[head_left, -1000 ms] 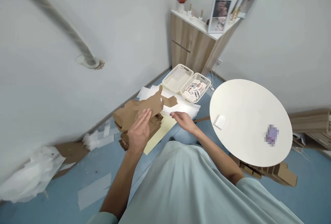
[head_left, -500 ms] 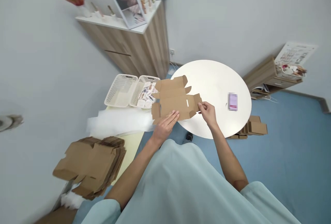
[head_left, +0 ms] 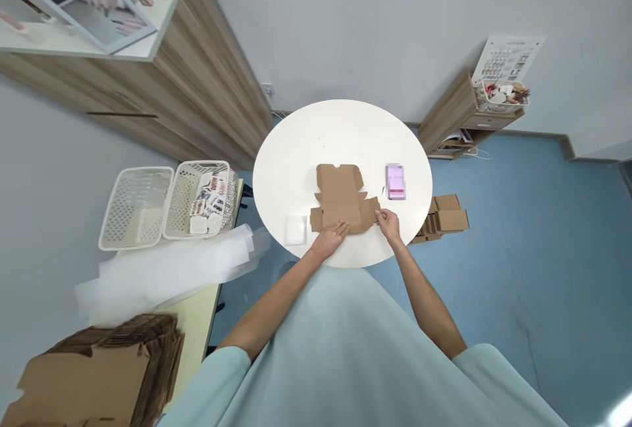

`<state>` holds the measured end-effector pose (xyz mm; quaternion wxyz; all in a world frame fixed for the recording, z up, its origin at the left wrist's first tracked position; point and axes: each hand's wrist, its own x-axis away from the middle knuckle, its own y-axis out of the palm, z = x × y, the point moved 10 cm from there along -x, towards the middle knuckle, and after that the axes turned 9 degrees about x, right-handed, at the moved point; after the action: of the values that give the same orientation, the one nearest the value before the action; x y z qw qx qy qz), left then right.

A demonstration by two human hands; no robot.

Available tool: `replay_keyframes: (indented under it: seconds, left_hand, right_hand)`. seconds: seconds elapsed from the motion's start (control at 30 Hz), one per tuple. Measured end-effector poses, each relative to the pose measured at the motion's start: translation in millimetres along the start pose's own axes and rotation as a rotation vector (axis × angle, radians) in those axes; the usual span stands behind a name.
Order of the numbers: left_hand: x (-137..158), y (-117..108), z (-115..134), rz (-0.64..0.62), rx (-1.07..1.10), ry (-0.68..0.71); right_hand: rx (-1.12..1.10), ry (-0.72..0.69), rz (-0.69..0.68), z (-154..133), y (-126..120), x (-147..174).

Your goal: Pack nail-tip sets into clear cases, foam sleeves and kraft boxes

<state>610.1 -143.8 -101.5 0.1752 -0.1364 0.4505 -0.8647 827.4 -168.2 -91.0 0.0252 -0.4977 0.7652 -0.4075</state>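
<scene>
An unfolded cardboard box [head_left: 342, 195] lies on the white round table [head_left: 306, 131], its flaps spread out. My left hand [head_left: 332, 240] rests on its near edge, fingers stretched flat on the card. At the right side my right hand [head_left: 389, 224] pinches a side flap between thumb and fingers. A purple-pink item [head_left: 395, 181], blurred out in part, lies right of the cardboard. To the left, near the table's edge, is a small clear-white square packet [head_left: 296, 229].
Two white baskets [head_left: 135, 206] stand on the left, one with printed cards [head_left: 210, 202]. Before them lie white translucent sheets [head_left: 172, 272] and a stack of flat cardboard boxes [head_left: 93, 374]. Folded boxes [head_left: 449, 216] sit right of the table. A wooden cabinet [head_left: 207, 72] stands at the back left.
The view has swung left and come closer to the table. The cardboard, over the table's left edge before, now lies at the table's middle front, with both hands still on it.
</scene>
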Motion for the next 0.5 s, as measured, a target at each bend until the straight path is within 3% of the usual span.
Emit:
replay_keyframes:
  seconds: [0.13,0.3,0.5]
  left_hand:
    - [-2.5,19.6,-12.2,-0.084,0.05,-0.11]
    - [21.8,9.2,-46.6,-0.052,0.117,-0.297]
    - [42.1,-3.0,-69.7,-0.02,0.272,-0.371]
  right_hand:
    - [0.121,0.051,-0.002,16.5,0.7,-10.3]
    - [0.25,-0.141,0.129,-26.0,-10.0,-24.9]
    - [0.317,-0.203,-0.131,-76.5,36.0,-55.7]
